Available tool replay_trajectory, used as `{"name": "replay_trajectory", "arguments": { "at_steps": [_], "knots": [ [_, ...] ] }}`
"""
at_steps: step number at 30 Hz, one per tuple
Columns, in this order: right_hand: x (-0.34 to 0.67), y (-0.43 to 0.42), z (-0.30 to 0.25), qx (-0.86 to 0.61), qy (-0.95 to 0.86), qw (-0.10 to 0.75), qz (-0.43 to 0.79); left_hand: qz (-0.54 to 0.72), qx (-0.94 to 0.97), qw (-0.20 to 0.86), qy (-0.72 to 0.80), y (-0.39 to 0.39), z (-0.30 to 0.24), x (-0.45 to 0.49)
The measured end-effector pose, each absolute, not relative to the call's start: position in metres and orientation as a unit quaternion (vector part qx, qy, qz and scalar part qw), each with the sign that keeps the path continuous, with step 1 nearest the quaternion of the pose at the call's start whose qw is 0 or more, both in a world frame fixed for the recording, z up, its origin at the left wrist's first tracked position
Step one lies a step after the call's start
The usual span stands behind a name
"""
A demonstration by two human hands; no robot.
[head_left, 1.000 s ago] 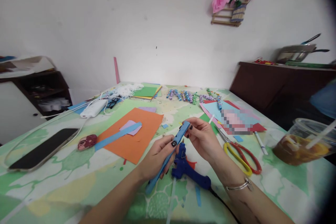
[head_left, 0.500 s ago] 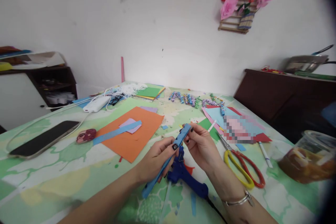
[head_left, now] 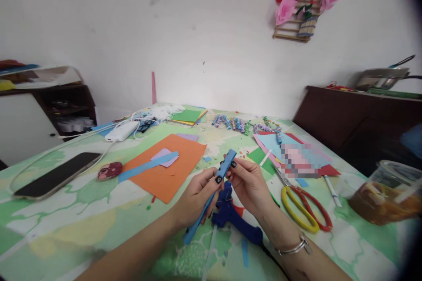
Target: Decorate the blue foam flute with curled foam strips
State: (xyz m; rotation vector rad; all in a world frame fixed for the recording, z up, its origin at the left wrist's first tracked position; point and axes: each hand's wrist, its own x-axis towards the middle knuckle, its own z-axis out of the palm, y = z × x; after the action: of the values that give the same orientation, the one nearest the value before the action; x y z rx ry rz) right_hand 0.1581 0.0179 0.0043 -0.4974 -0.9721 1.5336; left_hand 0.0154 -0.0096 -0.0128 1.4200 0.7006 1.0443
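A long blue paper strip [head_left: 226, 164] with small dark marks runs slantwise between my hands. My left hand [head_left: 201, 191] is closed on its middle, thumb on top, and the lower end hangs out below. At the upper end, my right hand [head_left: 247, 180] pinches the strip between thumb and fingers. Beneath both hands lies a blue hot glue gun [head_left: 237, 221] with a clear glue stick [head_left: 209, 252] at its back. Right of my right wrist rest scissors [head_left: 305, 210] with yellow and red handles.
Left of my hands lie orange paper [head_left: 165, 180] with another blue strip [head_left: 148, 167] across it, a phone [head_left: 59, 174] and a power bank [head_left: 121, 131]. Curled paper pieces [head_left: 235, 125] sit at the back. A plastic cup of brown drink [head_left: 379, 202] and a marker [head_left: 332, 191] stand or lie right.
The blue strip's upper end has shifted slightly left and down, and its lower end slightly right and up. My right hand has moved a little left. Both hands still grip the strip.
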Motion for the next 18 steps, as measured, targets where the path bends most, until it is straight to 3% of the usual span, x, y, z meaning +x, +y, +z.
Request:
{"name": "replay_trajectory", "arguments": {
  "at_steps": [6,18],
  "knots": [
    [0.1564,0.0179,0.0026,-0.217,-0.408,0.593,0.659,0.448,0.648,0.509,0.346,-0.0128,-0.0126,0.0166],
    [0.1594,0.0186,0.0018,-0.224,-0.412,0.606,0.643,0.424,0.667,0.498,0.357,-0.0139,-0.0114,0.0164]
  ]
}}
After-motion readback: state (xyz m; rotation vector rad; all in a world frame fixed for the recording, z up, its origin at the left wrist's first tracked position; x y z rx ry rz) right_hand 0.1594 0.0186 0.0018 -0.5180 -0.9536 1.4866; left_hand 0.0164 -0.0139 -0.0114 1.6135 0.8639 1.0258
